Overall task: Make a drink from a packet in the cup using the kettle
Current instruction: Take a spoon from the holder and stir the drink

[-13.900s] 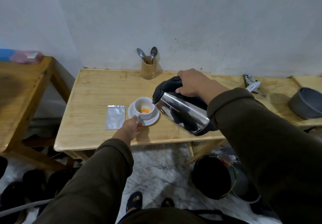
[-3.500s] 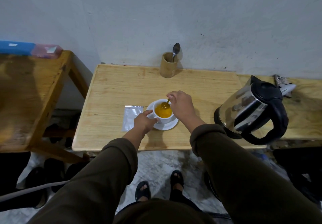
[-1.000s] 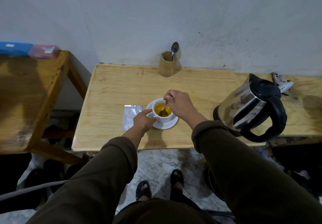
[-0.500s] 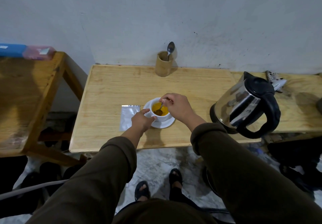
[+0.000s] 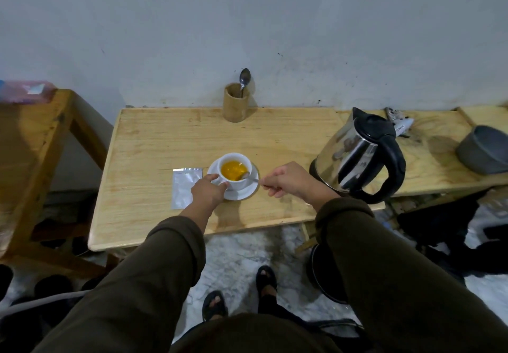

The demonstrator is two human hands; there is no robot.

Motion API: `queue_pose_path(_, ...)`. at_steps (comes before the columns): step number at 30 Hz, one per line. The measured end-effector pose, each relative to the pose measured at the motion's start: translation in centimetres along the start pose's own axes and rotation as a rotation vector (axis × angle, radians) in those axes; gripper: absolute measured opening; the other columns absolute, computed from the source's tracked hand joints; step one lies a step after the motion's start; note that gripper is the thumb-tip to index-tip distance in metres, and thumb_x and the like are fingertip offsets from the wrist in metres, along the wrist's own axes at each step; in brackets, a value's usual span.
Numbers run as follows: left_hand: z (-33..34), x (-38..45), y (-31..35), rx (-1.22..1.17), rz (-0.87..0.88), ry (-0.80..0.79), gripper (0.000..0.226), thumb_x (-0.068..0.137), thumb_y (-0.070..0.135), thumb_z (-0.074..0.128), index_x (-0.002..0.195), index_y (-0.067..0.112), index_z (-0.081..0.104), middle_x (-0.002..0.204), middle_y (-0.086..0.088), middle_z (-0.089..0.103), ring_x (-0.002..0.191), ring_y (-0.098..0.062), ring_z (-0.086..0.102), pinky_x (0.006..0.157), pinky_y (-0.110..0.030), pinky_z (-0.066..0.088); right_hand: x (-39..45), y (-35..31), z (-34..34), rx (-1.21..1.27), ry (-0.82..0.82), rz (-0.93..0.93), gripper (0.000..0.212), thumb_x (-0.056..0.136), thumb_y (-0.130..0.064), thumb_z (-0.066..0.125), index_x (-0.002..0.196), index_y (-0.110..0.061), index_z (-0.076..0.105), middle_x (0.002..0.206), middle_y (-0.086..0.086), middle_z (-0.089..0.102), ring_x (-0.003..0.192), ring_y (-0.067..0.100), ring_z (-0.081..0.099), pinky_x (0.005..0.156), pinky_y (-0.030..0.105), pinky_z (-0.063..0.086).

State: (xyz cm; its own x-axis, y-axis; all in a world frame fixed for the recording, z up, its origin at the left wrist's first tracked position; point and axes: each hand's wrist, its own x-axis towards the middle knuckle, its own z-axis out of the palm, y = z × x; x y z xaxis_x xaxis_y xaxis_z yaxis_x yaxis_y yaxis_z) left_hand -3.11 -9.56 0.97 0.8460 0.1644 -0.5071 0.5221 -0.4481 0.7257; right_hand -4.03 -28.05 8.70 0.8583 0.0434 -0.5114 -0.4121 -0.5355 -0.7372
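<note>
A white cup (image 5: 238,184) full of orange drink stands on a white saucer (image 5: 248,191) near the middle of the wooden table (image 5: 154,144). My left hand (image 5: 207,192) holds the cup's left side. My right hand (image 5: 288,179), just right of the saucer, pinches the handle of a spoon (image 5: 250,176) whose bowl rests at the cup's right rim. A silver packet (image 5: 183,187) lies flat left of the saucer. The steel kettle (image 5: 360,155) with black lid and handle stands at the right.
A bamboo holder (image 5: 235,102) with one spoon stands at the back against the wall. A grey bowl (image 5: 484,152) and a small tool (image 5: 398,122) lie far right. Another wooden table (image 5: 30,138) is at the left. A dark bucket (image 5: 324,278) sits on the floor.
My right hand has drawn back to the right of the cup, and the spoon now leans low over the rim. The kettle went back on the table earlier.
</note>
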Motion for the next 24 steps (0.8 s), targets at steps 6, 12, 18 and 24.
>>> queue_pose_path(6,0.7,-0.2,-0.3,0.01,-0.007,0.059,0.051,0.09,0.039,0.056,0.133,0.012,0.055,0.139,-0.015,0.055,0.129,-0.032,0.05,0.109,-0.039,0.04,-0.9,2.6,-0.3,-0.094,-0.039,0.12,0.017,0.079,-0.001,0.067,0.076,-0.017,0.062,0.072,0.008,0.064,0.059,0.012,0.054,0.049,0.02,0.042)
queue_pose_path(12,1.7,-0.8,-1.0,0.013,0.031,0.127,0.037,0.093,0.042,0.05,0.095,0.01,0.067,0.108,-0.017,0.069,0.106,-0.034,0.06,0.084,-0.032,0.04,-0.4,5.1,0.0,0.028,0.043,0.16,0.02,0.076,0.004,0.07,0.074,-0.014,0.061,0.085,0.013,0.064,0.074,0.023,0.059,0.06,0.025,0.047)
queue_pose_path(18,2.5,-1.1,-0.7,-0.018,-0.015,0.213,0.046,0.093,0.043,0.049,0.113,0.006,0.066,0.115,-0.015,0.068,0.112,-0.031,0.058,0.094,-0.033,0.04,1.5,7.1,-0.1,0.235,0.147,0.219,0.026,0.079,0.006,0.066,0.066,-0.016,0.059,0.079,0.01,0.066,0.071,0.02,0.061,0.053,0.019,0.052)
queue_pose_path(24,3.4,-1.3,-1.0,-0.092,-0.027,0.289,0.04,0.092,0.041,0.052,0.105,0.007,0.068,0.109,-0.012,0.07,0.106,-0.028,0.06,0.08,-0.024,0.032,4.8,9.0,1.1,0.204,0.292,0.306,0.027,0.071,-0.004,0.073,0.057,-0.023,0.061,0.093,0.012,0.075,0.093,0.03,0.069,0.088,0.044,0.057)
